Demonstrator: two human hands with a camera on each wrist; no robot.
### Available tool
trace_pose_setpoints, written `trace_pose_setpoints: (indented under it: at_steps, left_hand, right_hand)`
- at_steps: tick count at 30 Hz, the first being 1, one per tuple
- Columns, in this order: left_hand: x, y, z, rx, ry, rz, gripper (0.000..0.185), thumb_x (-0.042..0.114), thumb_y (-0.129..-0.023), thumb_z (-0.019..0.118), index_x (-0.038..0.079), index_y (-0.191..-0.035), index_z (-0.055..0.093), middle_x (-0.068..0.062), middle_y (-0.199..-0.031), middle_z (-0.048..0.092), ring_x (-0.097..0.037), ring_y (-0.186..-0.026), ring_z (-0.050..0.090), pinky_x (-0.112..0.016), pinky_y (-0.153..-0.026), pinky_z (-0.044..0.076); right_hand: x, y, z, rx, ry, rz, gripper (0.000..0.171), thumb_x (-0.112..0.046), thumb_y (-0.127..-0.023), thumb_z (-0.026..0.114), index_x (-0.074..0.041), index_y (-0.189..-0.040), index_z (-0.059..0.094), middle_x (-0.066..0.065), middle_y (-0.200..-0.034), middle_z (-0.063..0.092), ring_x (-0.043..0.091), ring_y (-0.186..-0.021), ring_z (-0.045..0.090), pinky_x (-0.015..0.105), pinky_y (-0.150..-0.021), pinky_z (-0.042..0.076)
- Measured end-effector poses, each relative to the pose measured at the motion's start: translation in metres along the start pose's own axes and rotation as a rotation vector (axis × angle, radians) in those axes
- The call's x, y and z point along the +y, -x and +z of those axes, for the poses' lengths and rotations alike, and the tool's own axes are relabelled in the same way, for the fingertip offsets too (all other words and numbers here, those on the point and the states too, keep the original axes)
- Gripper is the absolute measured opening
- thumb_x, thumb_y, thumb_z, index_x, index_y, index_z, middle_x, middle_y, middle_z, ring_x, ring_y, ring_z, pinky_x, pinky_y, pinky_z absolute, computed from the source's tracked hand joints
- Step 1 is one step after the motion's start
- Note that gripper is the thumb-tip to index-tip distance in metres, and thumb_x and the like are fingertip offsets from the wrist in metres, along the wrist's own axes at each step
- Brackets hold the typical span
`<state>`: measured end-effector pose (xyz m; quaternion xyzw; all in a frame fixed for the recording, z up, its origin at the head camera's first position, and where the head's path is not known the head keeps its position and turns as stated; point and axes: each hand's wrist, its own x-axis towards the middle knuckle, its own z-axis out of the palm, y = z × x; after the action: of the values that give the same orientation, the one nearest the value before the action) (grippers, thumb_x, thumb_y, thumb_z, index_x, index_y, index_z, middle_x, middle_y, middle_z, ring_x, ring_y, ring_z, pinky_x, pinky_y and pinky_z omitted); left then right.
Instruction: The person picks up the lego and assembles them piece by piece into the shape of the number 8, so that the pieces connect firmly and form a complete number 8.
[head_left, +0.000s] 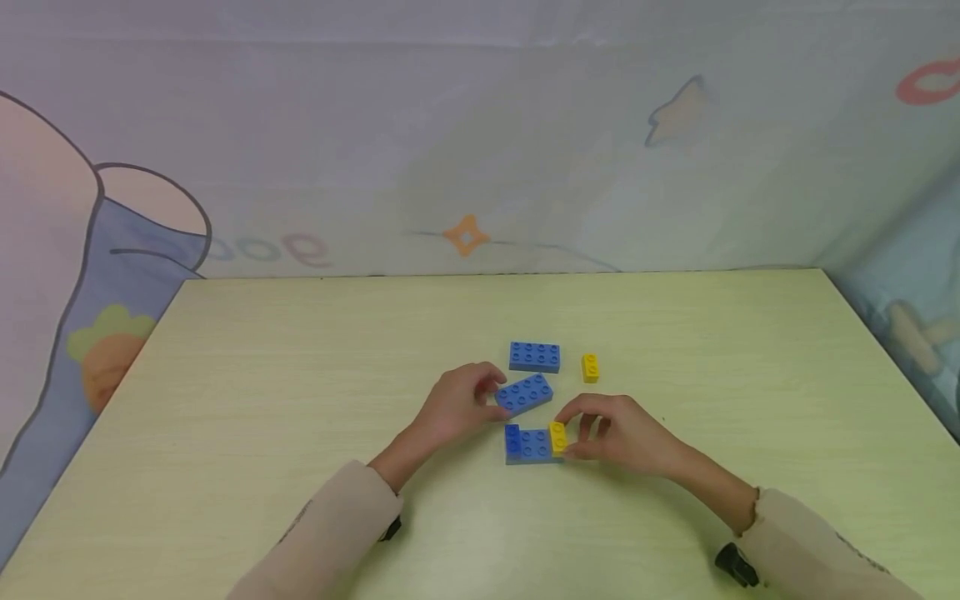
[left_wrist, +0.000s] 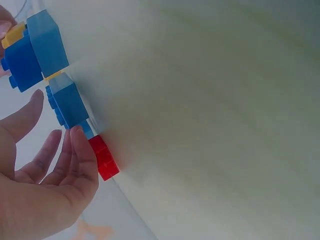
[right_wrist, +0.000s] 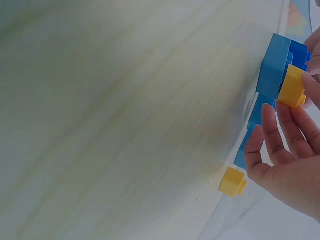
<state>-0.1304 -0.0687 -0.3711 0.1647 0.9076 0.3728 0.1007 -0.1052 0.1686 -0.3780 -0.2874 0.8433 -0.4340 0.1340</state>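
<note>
My right hand [head_left: 626, 433] pinches a small yellow brick [head_left: 557, 437] between thumb and fingers, at the right end of a light-blue eight-stud brick [head_left: 535, 447]. A small dark-blue brick [head_left: 512, 442] sits on that brick's left end. My left hand [head_left: 457, 404] is at the left end of a second light-blue brick [head_left: 525, 393], which lies at a slant just behind. In the left wrist view, the thumb stands apart from this brick [left_wrist: 71, 105], while the fingertips [left_wrist: 76, 131] overlap its far end.
A third light-blue brick [head_left: 535, 357] lies farther back, with a loose yellow brick [head_left: 591, 367] to its right. The left wrist view shows a red brick [left_wrist: 104, 157] beyond the left fingers. A printed cloth [head_left: 480, 142] hangs behind the pale wooden table [head_left: 300, 350].
</note>
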Motion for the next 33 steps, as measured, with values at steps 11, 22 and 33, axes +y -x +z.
trace_pose_setpoints:
  at_steps: [11,22,33]
  left_hand:
    - [0.004,-0.004,0.006,-0.003,-0.114,-0.056,0.036,0.019,-0.075,0.076,0.006,-0.105,0.062,-0.004,-0.088,0.059,-0.017,-0.076,0.05,-0.028,-0.069,0.043]
    - [0.004,-0.003,0.005,-0.025,-0.095,-0.059,0.031,0.01,-0.079,0.071,-0.001,-0.107,0.062,-0.005,-0.086,0.058,-0.018,-0.077,0.05,-0.029,-0.068,0.043]
    - [0.015,0.013,-0.016,-0.004,-0.01,-0.042,0.027,0.01,-0.083,0.066,-0.002,-0.106,0.059,-0.006,-0.087,0.055,-0.018,-0.079,0.05,-0.029,-0.069,0.043]
  right_hand:
    - [-0.004,0.002,-0.001,0.011,-0.012,-0.03,0.029,-0.012,-0.075,0.075,-0.005,-0.101,0.064,0.003,-0.092,0.063,0.01,-0.071,0.056,0.026,-0.063,0.047]
    - [-0.003,0.002,0.0,0.017,-0.008,-0.02,0.028,-0.012,-0.075,0.075,-0.005,-0.1,0.064,0.002,-0.091,0.063,0.011,-0.071,0.055,0.026,-0.063,0.046]
    - [-0.003,0.002,0.0,0.018,-0.015,0.0,0.029,-0.012,-0.074,0.075,-0.005,-0.1,0.064,0.002,-0.091,0.063,0.011,-0.071,0.055,0.026,-0.063,0.046]
